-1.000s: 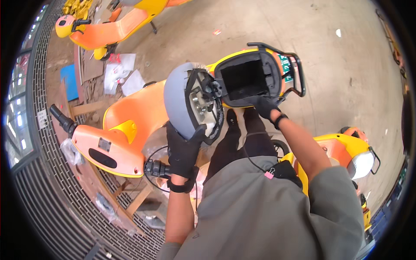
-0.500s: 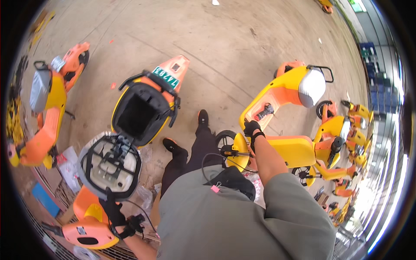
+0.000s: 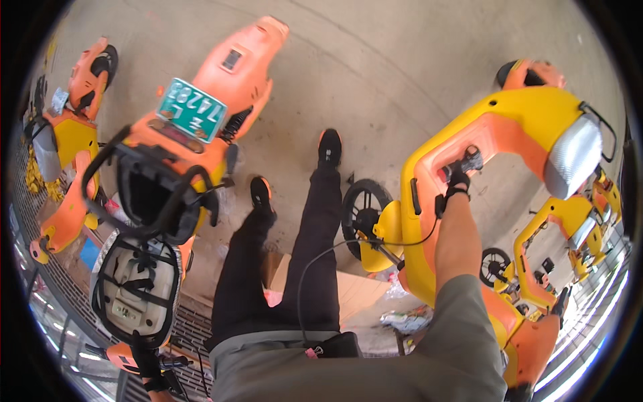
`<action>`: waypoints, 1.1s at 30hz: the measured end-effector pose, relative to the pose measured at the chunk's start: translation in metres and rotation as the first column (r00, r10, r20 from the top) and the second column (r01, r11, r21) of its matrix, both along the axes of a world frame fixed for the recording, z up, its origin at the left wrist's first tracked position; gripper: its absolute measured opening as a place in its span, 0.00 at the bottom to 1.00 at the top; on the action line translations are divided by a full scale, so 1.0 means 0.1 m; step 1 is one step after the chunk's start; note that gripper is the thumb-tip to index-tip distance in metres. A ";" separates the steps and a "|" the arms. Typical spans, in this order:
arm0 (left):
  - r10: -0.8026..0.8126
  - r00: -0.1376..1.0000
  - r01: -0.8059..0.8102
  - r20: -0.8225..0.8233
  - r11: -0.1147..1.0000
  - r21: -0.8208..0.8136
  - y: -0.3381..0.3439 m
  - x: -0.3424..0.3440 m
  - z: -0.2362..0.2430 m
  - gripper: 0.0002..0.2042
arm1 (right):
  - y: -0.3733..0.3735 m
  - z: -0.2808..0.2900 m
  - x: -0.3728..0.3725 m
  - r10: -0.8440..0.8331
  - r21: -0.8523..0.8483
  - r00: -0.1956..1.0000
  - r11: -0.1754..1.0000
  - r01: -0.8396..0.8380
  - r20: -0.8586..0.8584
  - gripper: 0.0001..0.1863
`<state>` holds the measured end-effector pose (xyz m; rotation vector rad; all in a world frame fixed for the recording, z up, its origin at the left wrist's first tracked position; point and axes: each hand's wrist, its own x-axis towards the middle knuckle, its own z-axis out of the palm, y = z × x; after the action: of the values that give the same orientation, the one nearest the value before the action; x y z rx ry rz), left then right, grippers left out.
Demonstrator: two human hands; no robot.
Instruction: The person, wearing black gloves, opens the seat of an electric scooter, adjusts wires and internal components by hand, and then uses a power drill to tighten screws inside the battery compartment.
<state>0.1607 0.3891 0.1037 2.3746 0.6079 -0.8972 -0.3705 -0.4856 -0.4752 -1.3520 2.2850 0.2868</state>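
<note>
tool (image 3: 473, 158) over footboard (image 3: 479, 128) | cardboard (image 3: 358, 287) beside legs (image 3: 315, 248) | wheel (image 3: 366, 220) near shoes (image 3: 329, 149)

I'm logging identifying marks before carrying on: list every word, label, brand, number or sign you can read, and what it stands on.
Green plate on the orange rear of the open-seat scooter: large white characters, upside down in this view; not transcribed here.
Black shoes: pale marks, too small to read.
Dark object at the right hand: no lettering can be made out.
</note>
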 end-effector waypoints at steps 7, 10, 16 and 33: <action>-0.549 0.772 0.630 -0.321 0.592 0.503 -0.57 0.18 0.31 0.22 | -0.02 -0.50 -0.22 -0.459 0.188 0.850 0.887 0.422 0.257 0.25; 0.298 0.954 -0.297 -0.010 0.951 0.086 -0.71 0.26 0.11 0.23 | -0.19 -0.52 -0.53 -0.486 0.118 0.834 0.873 0.472 0.260 0.16; -0.301 0.950 0.310 -0.089 0.860 0.404 -0.55 0.07 0.28 0.22 | 0.00 -0.03 0.30 -0.566 0.274 0.675 0.823 0.498 0.473 0.09; 0.377 0.861 -0.380 0.342 0.923 -0.059 -1.68 -0.14 -0.19 0.28 | 1.94 4.03 3.82 -0.528 0.485 -0.571 0.840 -0.242 0.629 0.25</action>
<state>0.1464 0.2213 0.0850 2.2302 0.8903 -0.2904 0.0117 -0.2917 -0.0723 -0.1905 0.4054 -0.4924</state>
